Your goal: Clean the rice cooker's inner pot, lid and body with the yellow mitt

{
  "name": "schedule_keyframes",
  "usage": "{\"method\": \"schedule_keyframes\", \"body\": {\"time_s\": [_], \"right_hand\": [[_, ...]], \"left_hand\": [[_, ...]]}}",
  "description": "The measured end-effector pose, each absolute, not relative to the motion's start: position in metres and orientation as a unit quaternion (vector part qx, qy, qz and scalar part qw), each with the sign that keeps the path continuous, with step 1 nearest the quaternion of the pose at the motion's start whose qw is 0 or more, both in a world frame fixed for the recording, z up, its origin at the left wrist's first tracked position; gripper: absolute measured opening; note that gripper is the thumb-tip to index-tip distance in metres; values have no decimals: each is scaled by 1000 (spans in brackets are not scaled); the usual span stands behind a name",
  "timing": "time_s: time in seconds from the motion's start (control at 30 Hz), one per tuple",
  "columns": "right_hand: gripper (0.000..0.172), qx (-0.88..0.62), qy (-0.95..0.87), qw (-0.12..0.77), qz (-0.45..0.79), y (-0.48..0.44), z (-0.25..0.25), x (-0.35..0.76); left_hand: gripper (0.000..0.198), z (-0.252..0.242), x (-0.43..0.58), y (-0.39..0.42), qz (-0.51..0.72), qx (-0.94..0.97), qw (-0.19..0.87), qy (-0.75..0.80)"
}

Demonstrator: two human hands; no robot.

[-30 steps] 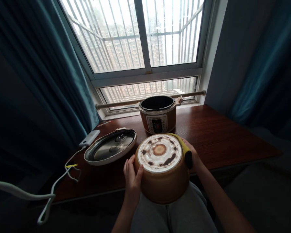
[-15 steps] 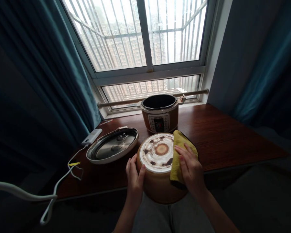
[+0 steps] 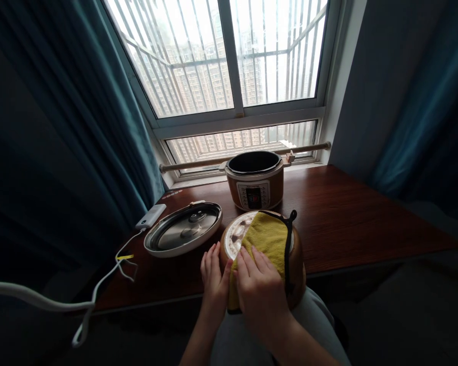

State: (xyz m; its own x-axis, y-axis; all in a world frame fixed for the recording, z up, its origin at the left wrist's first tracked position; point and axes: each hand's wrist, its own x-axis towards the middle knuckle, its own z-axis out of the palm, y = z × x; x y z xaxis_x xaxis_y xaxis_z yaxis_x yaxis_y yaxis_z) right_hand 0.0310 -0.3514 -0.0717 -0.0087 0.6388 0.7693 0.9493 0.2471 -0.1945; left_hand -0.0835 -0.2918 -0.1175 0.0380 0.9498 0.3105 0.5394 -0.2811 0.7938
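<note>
An upturned inner pot, brown-gold on its side, rests at my lap by the table's front edge. Its pale round base has dark stains and is partly covered by a yellow cloth with black edging and a small loop. My left hand is curved against the pot's left side, thumb near the base rim. Over the cloth, my right hand presses with its fingers on the base. Just behind the pot stands a brown multicooker with its top uncovered, dark inside. Left of it lies a detached lid, underside up.
The dark wooden table reaches up to the barred window. A white power bank with a white cable and yellow tie lies on the left. A rail runs behind the cooker. Blue curtains hang at both sides.
My right hand has swept the cloth from the pot's right side leftward across its base, covering much of it. My left hand stays at the pot's left side. The view has shifted slightly.
</note>
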Motion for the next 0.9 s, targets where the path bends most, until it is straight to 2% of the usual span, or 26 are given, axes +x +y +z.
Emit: {"method": "schedule_keyframes", "body": {"time_s": [0.1, 0.17, 0.23, 0.33, 0.43, 0.6, 0.9], "right_hand": [[30, -541, -729, 416, -53, -363, -51, 53], [29, -510, -736, 443, 45, -372, -39, 68], [27, -491, -720, 483, 88, -377, -32, 83], [25, -508, -646, 568, 44, -377, -34, 103], [25, -564, -545, 620, 1, -370, -49, 118], [27, -622, -495, 606, -17, -360, -85, 130], [27, -614, -528, 581, -82, -360, -105, 129]], "left_hand": [[54, -104, -86, -293, 412, 688, 226, 553], [59, -84, -82, -301, 432, 693, 164, 554], [58, -61, -72, -314, 452, 709, 86, 534], [49, -32, -48, -332, 440, 766, 22, 468], [49, -22, -20, -340, 372, 836, 21, 402], [49, -39, 5, -338, 277, 879, 42, 386], [44, -49, -3, -342, 286, 880, -4, 380]]}}
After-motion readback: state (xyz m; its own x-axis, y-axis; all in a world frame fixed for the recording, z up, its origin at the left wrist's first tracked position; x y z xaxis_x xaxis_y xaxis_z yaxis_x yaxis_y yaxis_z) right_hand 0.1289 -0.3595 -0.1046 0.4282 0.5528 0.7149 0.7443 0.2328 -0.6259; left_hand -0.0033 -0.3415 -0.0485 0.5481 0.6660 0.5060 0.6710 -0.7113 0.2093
